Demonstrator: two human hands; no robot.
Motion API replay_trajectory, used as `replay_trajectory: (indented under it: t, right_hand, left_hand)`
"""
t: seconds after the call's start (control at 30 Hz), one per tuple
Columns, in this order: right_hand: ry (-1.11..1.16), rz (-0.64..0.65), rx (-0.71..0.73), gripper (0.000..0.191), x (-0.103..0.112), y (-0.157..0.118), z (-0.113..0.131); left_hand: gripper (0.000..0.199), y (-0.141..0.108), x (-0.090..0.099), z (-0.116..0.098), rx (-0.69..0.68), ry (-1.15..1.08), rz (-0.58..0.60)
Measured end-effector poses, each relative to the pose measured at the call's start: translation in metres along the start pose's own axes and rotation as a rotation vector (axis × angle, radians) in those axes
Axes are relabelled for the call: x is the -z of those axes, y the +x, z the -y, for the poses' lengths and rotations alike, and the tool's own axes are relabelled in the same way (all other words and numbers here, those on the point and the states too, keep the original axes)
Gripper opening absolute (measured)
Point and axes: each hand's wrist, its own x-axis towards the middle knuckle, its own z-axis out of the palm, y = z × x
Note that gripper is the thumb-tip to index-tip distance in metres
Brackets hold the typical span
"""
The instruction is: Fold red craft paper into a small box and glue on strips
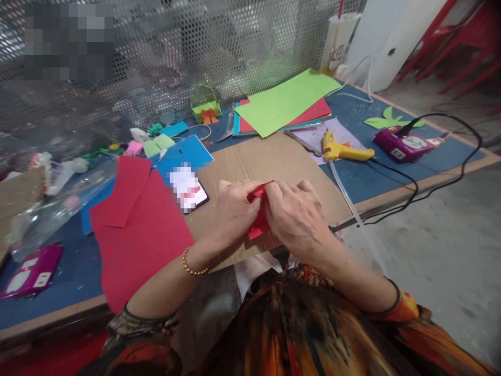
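Near the table's (pixel 364 188) front edge, brown cardboard (pixel 274 156) stretches flat past the person's knuckles. The left hand (pixel 235 206) and right hand (pixel 295 214) both grip 1 small piece of red paper (pixel 259 228), matte and bent between the fingers, over that cardboard. A smooth red sheet (pixel 144 256) lies by the left forearm, and a phone (pixel 190 190) rests beside the left hand. To the right, a yellow glue gun (pixel 344 151) trails its clear stick (pixel 345 190) over the edge; ahead, a green sheet (pixel 289 99) tops stacked paper before the perforated metal screen (pixel 164 57).
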Motion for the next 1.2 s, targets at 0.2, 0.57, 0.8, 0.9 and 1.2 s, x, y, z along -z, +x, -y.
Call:
replay_trajectory:
  t: [0.2,0.57,0.8,0.9,1.2]
  right_hand:
    - [0.369,-0.090,-0.083,0.018,0.011,0.002,-0.039]
    - [0.565,-0.317,-0.131,0.022,0.000,-0.013,-0.048]
    - [0.480,-0.528,-0.054,0.015,0.006,-0.026,-0.034]
    - [0.480,-0.549,-0.024,0.012,0.009,-0.036,-0.029]
    - [0.447,-0.354,-0.043,0.022,0.021,-0.067,-0.035]
  left_hand:
    - [0.019,0.006,0.009,0.004,-0.006,-0.004,0.069]
    - [0.025,-0.006,0.051,-0.030,-0.160,0.263,-0.193]
    - [0.053,-0.046,0.021,-0.060,0.414,-0.565,-0.010]
    - [0.065,-0.049,-0.005,-0.060,0.506,-0.841,-0.034]
    - [0.057,-0.051,-0.040,-0.076,0.574,-1.273,0.100]
